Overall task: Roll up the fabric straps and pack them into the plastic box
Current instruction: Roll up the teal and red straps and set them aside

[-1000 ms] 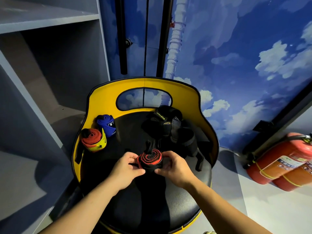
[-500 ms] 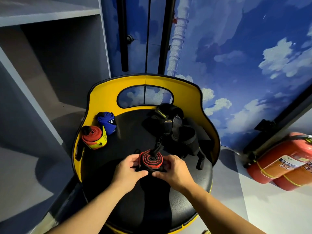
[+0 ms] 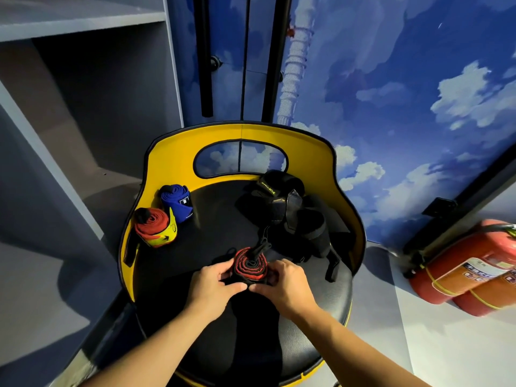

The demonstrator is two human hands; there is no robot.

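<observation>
Both hands, left hand [image 3: 212,286] and right hand [image 3: 284,286], pinch the red-black strap roll [image 3: 249,265]; a loosened grip may let its coils spring open.

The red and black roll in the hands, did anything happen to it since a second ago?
Hardly. Both hands, left hand and right hand, keep gripping the roll over the seat; the thumbs have closed in under it until they nearly touch. Its black tail end still sticks up. The blue roll, red-yellow roll and black straps stayed put.
</observation>
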